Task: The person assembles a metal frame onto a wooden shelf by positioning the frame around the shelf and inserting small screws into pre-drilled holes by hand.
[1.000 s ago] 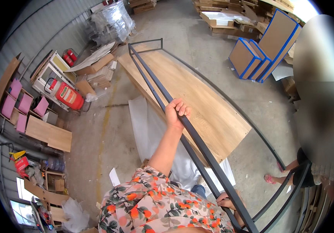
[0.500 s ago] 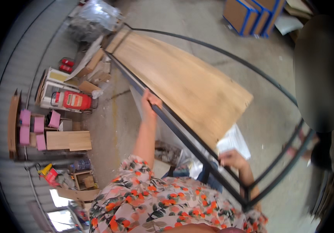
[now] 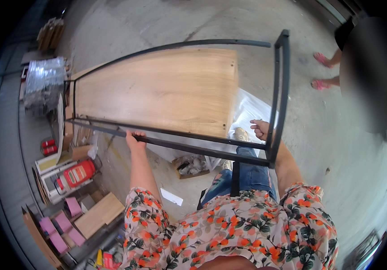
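A long black metal frame (image 3: 189, 148) stretches across in front of me, with a pale wood board (image 3: 157, 90) between its long bars. My left hand (image 3: 136, 138) is wrapped round the near lower bar, left of its middle. My right forearm passes under the frame's right end. Just inside that end, my right hand (image 3: 260, 129) has its fingers curled and drawn together, the index finger forward; whatever it may hold is too small to name. At the far right corner, a narrow gap shows between the long bar and the end piece.
White sheeting (image 3: 249, 110) and an open box of wrapped parts (image 3: 191, 165) lie below the frame. A red extinguisher-like cylinder (image 3: 79, 173), pink blocks (image 3: 61, 222) and a plastic-wrapped stack (image 3: 45, 83) stand at left. Another person's feet (image 3: 321, 84) are at right.
The frame and board have swung from a steep slant to nearly level across the view. My right hand has come away from the near bar. My left hand keeps its hold.
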Demonstrator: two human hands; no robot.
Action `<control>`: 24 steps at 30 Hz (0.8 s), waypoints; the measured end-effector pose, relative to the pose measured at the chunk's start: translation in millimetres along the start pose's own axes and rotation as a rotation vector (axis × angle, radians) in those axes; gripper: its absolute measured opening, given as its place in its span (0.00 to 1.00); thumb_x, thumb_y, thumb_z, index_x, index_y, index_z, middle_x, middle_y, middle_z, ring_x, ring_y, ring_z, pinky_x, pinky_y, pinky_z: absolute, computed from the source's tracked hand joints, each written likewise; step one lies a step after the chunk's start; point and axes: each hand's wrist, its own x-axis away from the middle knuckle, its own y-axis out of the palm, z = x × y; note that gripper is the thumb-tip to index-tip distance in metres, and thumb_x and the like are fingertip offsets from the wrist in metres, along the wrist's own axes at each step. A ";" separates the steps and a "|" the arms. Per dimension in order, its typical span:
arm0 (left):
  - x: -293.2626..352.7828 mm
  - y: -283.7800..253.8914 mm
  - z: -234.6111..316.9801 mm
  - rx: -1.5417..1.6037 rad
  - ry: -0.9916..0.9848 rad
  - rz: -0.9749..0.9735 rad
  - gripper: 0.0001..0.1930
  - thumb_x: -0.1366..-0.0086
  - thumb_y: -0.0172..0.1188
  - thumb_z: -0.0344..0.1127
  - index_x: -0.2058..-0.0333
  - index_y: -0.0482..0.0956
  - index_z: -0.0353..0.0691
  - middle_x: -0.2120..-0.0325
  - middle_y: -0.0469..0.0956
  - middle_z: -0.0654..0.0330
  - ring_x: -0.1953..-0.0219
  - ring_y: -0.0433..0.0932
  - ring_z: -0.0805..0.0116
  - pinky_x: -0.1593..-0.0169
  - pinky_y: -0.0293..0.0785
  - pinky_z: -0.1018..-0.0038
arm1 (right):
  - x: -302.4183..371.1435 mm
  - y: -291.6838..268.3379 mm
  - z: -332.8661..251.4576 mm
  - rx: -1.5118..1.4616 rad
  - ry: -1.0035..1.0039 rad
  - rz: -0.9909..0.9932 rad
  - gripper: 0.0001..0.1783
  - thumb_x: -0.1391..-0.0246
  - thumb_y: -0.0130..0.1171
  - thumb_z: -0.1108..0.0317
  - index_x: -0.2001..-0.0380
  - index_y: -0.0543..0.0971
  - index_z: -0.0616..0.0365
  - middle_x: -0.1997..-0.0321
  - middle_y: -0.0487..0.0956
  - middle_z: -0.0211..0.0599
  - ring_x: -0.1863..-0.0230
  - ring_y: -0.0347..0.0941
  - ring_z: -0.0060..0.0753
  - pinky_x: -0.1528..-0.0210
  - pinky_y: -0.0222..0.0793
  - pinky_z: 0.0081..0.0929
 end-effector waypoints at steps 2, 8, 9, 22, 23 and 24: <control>-18.7 -17.6 -7.5 -0.046 0.000 0.013 0.17 0.41 0.39 0.48 0.84 0.57 0.45 0.90 0.56 0.66 0.89 0.56 0.73 0.85 0.56 0.77 | 18.2 -1.7 7.4 0.125 -0.112 0.016 0.14 0.54 0.47 0.69 0.62 0.67 0.62 0.72 0.69 0.34 0.84 0.56 0.14 0.87 0.53 0.11; -38.9 -19.0 -20.1 -0.064 -0.008 -0.154 0.19 0.39 0.36 0.46 0.85 0.57 0.43 0.91 0.58 0.63 0.87 0.59 0.70 0.78 0.64 0.72 | -4.4 -72.8 40.7 -0.011 -0.221 0.431 0.11 0.52 0.45 0.67 0.65 0.68 0.60 0.79 0.70 0.36 0.95 0.49 0.18 0.94 0.44 0.19; -52.3 -30.3 -7.0 -0.057 -0.026 -0.159 0.17 0.40 0.38 0.45 0.81 0.61 0.41 0.86 0.63 0.60 0.83 0.63 0.67 0.75 0.66 0.70 | 10.2 -54.7 37.1 0.043 -0.200 0.408 0.13 0.53 0.45 0.66 0.63 0.67 0.60 0.77 0.70 0.37 0.93 0.50 0.18 0.93 0.46 0.18; -106.9 -9.3 -75.8 -0.297 -0.060 -0.235 0.03 0.62 0.46 0.25 0.87 0.68 0.31 0.84 0.68 0.50 0.77 0.68 0.54 0.73 0.67 0.63 | -27.4 -42.3 56.8 -0.253 -0.478 0.066 0.23 0.54 0.48 0.53 0.57 0.65 0.55 0.59 0.69 0.34 0.62 0.66 0.32 0.61 0.64 0.36; -109.4 -15.9 -71.1 -0.257 -0.014 -0.270 0.02 0.63 0.48 0.24 0.86 0.68 0.33 0.86 0.67 0.52 0.79 0.68 0.57 0.76 0.67 0.64 | -19.8 -35.0 71.1 -0.231 -0.431 0.110 0.29 0.55 0.48 0.55 0.52 0.61 0.61 0.56 0.68 0.40 0.55 0.63 0.37 0.57 0.62 0.37; -115.5 -20.5 -56.7 -0.350 0.066 -0.229 0.02 0.62 0.47 0.22 0.85 0.68 0.35 0.88 0.66 0.53 0.82 0.68 0.60 0.79 0.66 0.66 | 10.7 -0.5 65.6 -0.148 -0.426 0.116 0.26 0.54 0.49 0.57 0.55 0.64 0.62 0.61 0.70 0.43 0.60 0.66 0.37 0.60 0.64 0.34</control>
